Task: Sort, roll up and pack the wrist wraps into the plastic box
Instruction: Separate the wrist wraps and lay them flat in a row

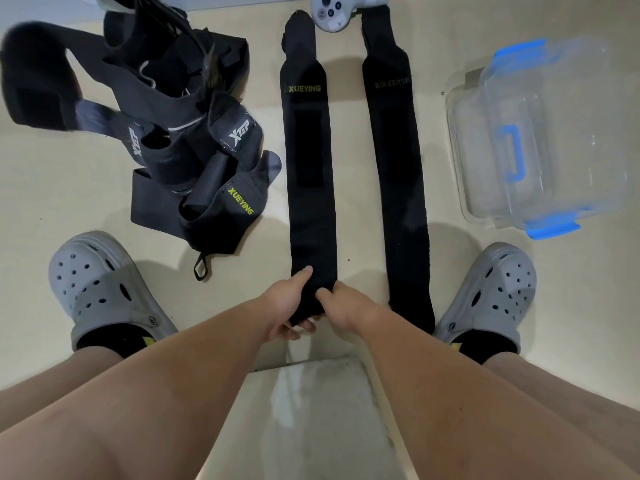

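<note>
"Beige floor (pixel 86 202), and the biggest thing on it is that black heap of wrist wraps (pixel 194 140), well to the left of the plastic box (pixel 460 161). Is any of it packed?"

"Not that I can see. The box is clear with blue clips, and no wrap shows inside it. Its lid seems to sit askew on it, but I cannot tell exactly how. Two wraps lie flat and straight between the heap and the box. The BOKEERSI wrap (pixel 398 185) is the nearer to the box, and the XUEYING wrap (pixel 308 168) lies just beyond it."

"So which step is this?"

"I judge it is the start of rolling. Both hands are at the XUEYING wrap's end, the one closest to the person and left of the box's near corner. The left hand (pixel 287 303) is clamped on it, thumb (pixel 306 271) on top and fingers curled beneath. The right hand (pixel 346 306) pinches the same end from the box side."

"What does the next move call for?"

"Probably a tight first fold. Then the roll should run evenly away from the person, edges kept in line, so it fits the box."

"How does that wrap look?"

"It is a long black band, smooth and unrolled. It has yellow-green lettering toward the far end, a darker rectangular patch beside that, and a tapered far tip."
</note>
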